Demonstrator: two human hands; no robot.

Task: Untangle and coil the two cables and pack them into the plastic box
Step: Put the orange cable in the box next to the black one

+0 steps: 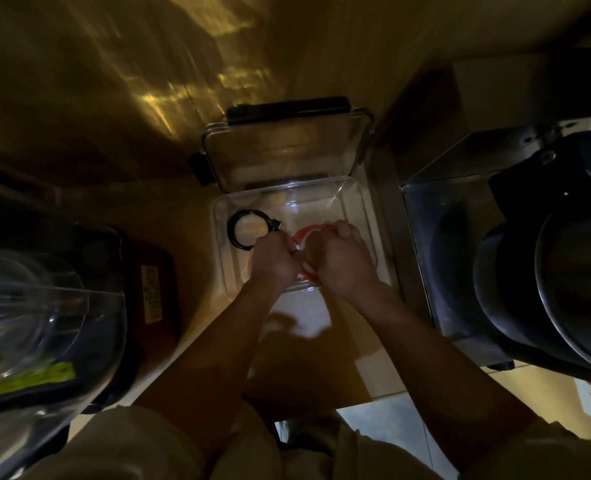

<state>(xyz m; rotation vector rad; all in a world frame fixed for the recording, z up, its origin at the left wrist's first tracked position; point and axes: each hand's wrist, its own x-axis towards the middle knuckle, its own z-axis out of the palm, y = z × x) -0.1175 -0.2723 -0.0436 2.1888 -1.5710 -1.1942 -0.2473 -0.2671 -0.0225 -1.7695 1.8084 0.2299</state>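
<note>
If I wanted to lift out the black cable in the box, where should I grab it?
Pinch the black cable on the ring's left or far arc, reaching straight down from above. It lies flat as a coil in the left part of the clear plastic box, and the left hand covers its near-right side, beside the plug end.

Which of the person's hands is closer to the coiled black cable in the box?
Left. The left hand sits right beside the black cable; the right hand is farther off, gripping the orange cable.
</note>
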